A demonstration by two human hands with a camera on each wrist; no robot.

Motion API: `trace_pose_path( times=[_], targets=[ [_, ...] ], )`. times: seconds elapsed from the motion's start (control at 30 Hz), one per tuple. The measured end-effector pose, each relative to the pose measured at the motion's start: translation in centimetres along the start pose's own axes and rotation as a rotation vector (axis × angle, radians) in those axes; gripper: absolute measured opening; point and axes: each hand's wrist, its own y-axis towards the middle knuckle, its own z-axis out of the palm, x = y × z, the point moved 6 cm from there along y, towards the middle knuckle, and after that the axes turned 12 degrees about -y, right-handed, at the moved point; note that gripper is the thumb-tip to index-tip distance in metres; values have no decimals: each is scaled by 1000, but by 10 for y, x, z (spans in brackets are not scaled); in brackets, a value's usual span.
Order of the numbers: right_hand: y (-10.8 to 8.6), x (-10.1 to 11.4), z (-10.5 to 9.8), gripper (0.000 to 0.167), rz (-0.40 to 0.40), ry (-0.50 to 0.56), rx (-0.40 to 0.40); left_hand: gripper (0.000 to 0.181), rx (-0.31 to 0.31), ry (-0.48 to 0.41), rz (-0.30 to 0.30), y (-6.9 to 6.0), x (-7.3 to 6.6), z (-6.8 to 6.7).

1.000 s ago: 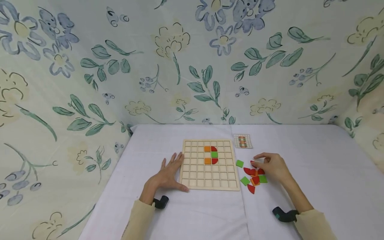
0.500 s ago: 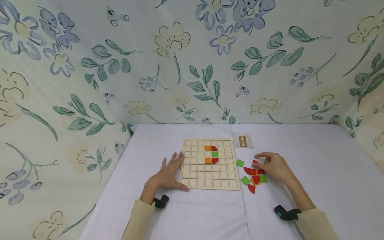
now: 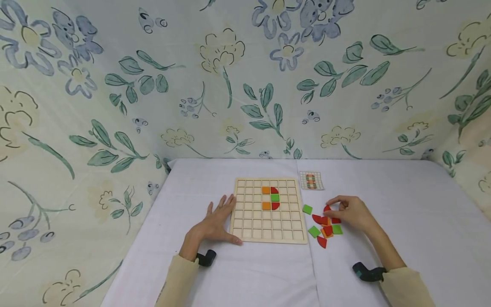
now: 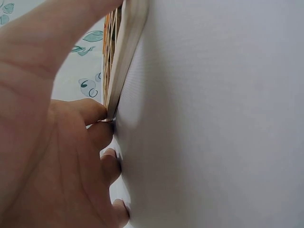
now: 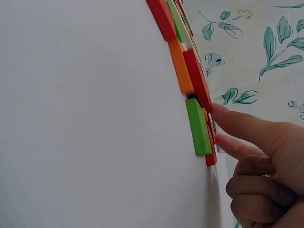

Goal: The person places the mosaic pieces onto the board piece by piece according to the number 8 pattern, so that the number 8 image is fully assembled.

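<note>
1. While the table (image 3: 391, 204) carries every part, the board (image 3: 255, 222) lies flat on it.
2. The left hand (image 3: 215, 224) rests with fingers spread at the board's left edge.
3. The right hand (image 3: 352, 213) pinches a red piece (image 3: 327, 209).
4. The card (image 3: 311, 181) lies just beside the board's far right corner.
5. Loose pieces (image 3: 314, 231) lie near the right fingertips, some overlapping.
6. The red piece: right of the board, right hand nearer, left hand across the board; long axis hidden by fingertips.

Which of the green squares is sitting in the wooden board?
The green square between two red quarter-rounds in the wooden board; the other green squares in view lie off its right side.
</note>
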Motion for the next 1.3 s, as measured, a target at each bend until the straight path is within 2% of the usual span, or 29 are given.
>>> trace_pose_path(
  times=[0.23,0.47,0.63,0.83,1.0,1.3],
  targets=[
    [-4,-4,-3,35,15,-6,32,140,-3,-1,-2,0,0,0],
    [-3,-13,-3,36,32,-30,-4,140,-3,4,-9,1,0,0],
    [-3,-9,-7,36,39,-11,-53,140,-5,1,-2,1,0,0],
    [4,16,-11,38,33,46,-102,140,-4,0,-10,1,-2,-2],
    [19,46,-2,40,16,93,-83,141,-4,-2,-18,0,-1,-1],
    [57,102,25,30,-113,147,-60,140,-2,-8,-13,-1,0,-1]
  ],
)
